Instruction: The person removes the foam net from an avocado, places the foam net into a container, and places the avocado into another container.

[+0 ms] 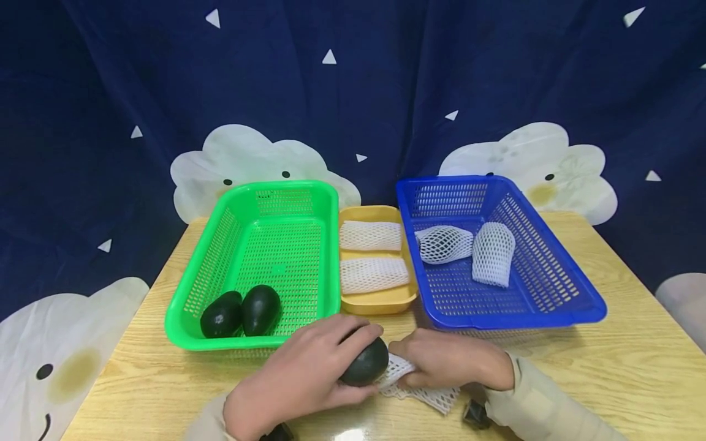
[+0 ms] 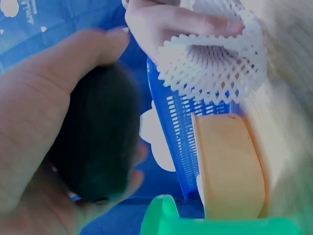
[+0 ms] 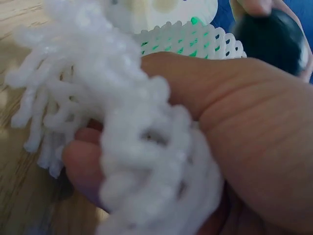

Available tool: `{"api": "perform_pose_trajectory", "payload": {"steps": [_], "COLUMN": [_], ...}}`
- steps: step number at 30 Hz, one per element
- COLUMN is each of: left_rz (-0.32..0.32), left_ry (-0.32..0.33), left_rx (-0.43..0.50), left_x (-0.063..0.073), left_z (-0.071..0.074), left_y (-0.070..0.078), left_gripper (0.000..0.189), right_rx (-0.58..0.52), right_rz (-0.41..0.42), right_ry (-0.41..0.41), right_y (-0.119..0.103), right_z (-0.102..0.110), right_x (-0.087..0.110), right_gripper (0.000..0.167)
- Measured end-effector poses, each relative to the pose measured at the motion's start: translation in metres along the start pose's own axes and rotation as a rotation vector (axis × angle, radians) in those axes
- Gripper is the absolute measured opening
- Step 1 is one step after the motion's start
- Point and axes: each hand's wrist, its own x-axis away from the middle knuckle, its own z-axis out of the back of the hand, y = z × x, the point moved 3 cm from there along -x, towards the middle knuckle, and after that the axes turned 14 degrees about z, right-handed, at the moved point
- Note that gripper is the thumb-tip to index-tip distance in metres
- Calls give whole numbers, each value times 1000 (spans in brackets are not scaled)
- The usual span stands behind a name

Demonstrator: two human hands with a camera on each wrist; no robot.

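Observation:
My left hand (image 1: 314, 367) grips a dark avocado (image 1: 366, 362), fingers over its top and thumb below. Just to the right, my right hand (image 1: 441, 358) holds a white foam net sleeve (image 1: 398, 369), bunched in its fingers low over the table. In the left wrist view the net's mouth (image 2: 210, 58) opens toward the avocado (image 2: 100, 132), the two apart. The right wrist view has the crumpled net (image 3: 146, 147) filling the hand, the avocado (image 3: 271, 41) behind it.
A green basket (image 1: 336, 263) at left holds two avocados (image 1: 261, 310). The yellow tray (image 1: 380, 303) in the middle holds two flat foam nets (image 1: 371, 236). In the blue basket (image 1: 452, 320) at right lie two net-wrapped pieces (image 1: 493, 254). A dark patterned curtain (image 1: 375, 79) hangs behind.

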Motion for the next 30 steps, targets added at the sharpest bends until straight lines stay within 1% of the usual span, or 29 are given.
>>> {"api": "perform_pose_trajectory", "payload": {"steps": [2, 6, 9, 13, 17, 22, 27, 30], "left_rz": [15, 69, 110, 156, 198, 245, 287, 319], "left_ry": [33, 64, 96, 166, 207, 196, 154, 126], "left_rx": [32, 60, 40, 16, 31, 16, -29, -39], "left_x": [-1, -3, -4, -4, -4, -4, -3, -2], "left_z": [3, 8, 10, 12, 15, 19, 23, 25], "left_y": [-3, -8, -11, -17, -25, -35, -48, -56], "left_gripper": [66, 62, 61, 64, 65, 67, 67, 69], "right_rx": [1, -11, -13, 3, 13, 13, 20, 32], "right_rz": [3, -9, -17, -24, -27, -23, -17, -19], "right_ry": [1, -3, -3, -5, -13, -15, -13, -16], "right_y": [0, 1, 1, 0, 0, 0, 0, 0], "right_z": [0, 0, -1, -1, 0, -1, -1, 0], "right_x": [0, 0, 0, 0, 0, 0, 0, 1], "right_gripper": [15, 16, 16, 17, 17, 17, 17, 17]}}
